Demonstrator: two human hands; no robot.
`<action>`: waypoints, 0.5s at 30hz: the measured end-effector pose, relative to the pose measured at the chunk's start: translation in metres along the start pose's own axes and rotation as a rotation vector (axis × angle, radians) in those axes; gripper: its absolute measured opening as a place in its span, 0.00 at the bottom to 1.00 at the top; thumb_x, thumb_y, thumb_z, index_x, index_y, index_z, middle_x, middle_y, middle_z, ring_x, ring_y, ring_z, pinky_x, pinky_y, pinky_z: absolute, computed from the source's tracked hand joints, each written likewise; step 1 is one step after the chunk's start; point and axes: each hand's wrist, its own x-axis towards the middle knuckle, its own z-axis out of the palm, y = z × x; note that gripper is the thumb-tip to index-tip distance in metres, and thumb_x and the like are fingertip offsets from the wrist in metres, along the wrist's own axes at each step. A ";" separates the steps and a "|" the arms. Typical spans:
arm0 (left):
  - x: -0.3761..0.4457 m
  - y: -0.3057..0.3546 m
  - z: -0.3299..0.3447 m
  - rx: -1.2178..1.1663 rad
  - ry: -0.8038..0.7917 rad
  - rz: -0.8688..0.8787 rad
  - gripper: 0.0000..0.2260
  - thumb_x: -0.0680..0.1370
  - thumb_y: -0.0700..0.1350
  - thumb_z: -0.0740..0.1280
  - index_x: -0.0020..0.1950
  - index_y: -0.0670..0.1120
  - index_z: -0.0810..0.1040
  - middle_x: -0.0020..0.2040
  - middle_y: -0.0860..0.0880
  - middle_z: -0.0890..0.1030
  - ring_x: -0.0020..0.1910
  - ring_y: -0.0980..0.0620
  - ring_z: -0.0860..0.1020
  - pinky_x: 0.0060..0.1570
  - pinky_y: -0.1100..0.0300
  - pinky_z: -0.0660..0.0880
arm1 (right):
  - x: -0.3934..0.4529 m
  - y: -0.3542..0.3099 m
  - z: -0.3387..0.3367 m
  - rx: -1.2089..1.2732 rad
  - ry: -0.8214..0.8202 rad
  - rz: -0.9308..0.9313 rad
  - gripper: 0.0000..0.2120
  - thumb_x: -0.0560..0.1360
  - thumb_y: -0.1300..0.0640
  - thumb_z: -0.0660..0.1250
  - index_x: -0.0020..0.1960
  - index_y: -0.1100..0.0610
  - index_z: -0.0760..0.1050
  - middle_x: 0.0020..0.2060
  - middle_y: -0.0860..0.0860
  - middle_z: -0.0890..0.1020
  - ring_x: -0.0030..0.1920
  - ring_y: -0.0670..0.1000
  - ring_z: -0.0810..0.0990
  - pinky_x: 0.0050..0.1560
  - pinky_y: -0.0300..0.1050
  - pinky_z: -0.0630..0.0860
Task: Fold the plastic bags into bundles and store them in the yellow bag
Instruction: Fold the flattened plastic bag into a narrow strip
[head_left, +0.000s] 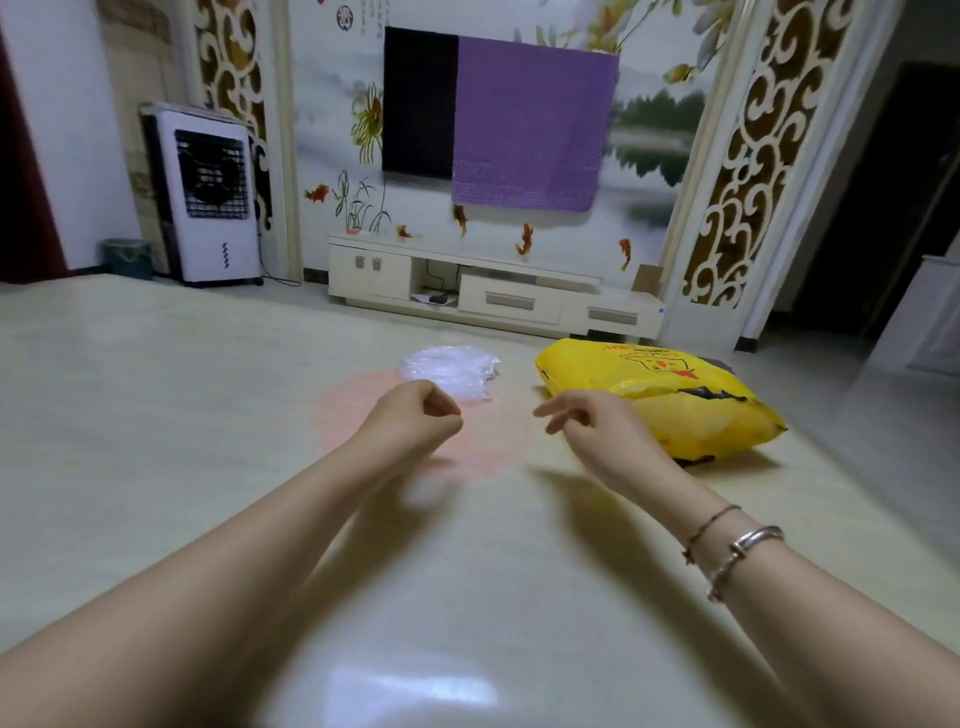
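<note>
Both hands hover empty, left hand (415, 415) curled, right hand (582, 415) loosely spread, just before the white plastic bags (449, 371) left of the yellow bag (660, 400); flatten one bag first

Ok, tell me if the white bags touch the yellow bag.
Apart. The head view shows bare table between the white bags and the yellow bag.
</note>
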 end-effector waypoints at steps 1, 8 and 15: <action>0.003 -0.008 -0.010 0.005 0.014 -0.015 0.03 0.74 0.39 0.69 0.45 0.46 0.80 0.43 0.52 0.82 0.46 0.53 0.79 0.48 0.61 0.74 | 0.010 -0.006 0.011 0.006 0.001 -0.016 0.21 0.73 0.69 0.56 0.55 0.54 0.82 0.48 0.51 0.84 0.37 0.41 0.74 0.35 0.28 0.67; 0.023 -0.066 -0.054 -0.096 0.053 -0.171 0.04 0.73 0.36 0.67 0.41 0.43 0.78 0.40 0.43 0.84 0.37 0.47 0.80 0.40 0.56 0.78 | 0.098 -0.017 0.099 -0.206 -0.095 -0.050 0.18 0.77 0.55 0.59 0.66 0.47 0.75 0.66 0.58 0.74 0.69 0.58 0.66 0.68 0.51 0.64; 0.035 -0.066 -0.064 -0.331 -0.012 -0.256 0.02 0.78 0.39 0.64 0.47 0.43 0.76 0.43 0.46 0.83 0.35 0.53 0.80 0.35 0.61 0.76 | 0.134 -0.031 0.129 -0.411 -0.213 0.051 0.15 0.79 0.55 0.53 0.54 0.54 0.78 0.61 0.57 0.76 0.72 0.59 0.61 0.70 0.52 0.55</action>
